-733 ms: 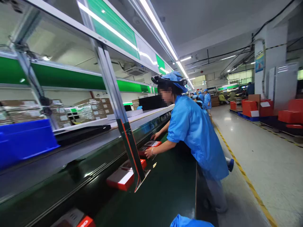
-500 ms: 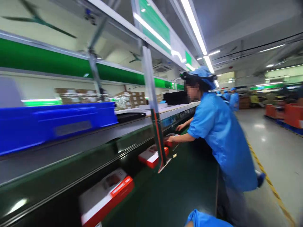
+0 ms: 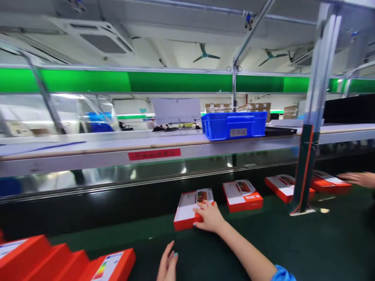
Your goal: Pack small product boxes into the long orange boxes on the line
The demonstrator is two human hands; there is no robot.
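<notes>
My right hand on the red box

My view has swung from the co-worker to the belt: right hand grasps the red box near the belt's far edge; left hand hovers open, empty, by the near edge.

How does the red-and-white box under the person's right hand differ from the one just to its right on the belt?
The nearer box has the right hand resting on its corner; the next box is untouched. The nearer box sits closer to the camera; the next box lies further back, nearer the conveyor's edge. Each is turned a little differently. Both are flat, white-topped with red sides, lying face up on the dark belt.
</notes>
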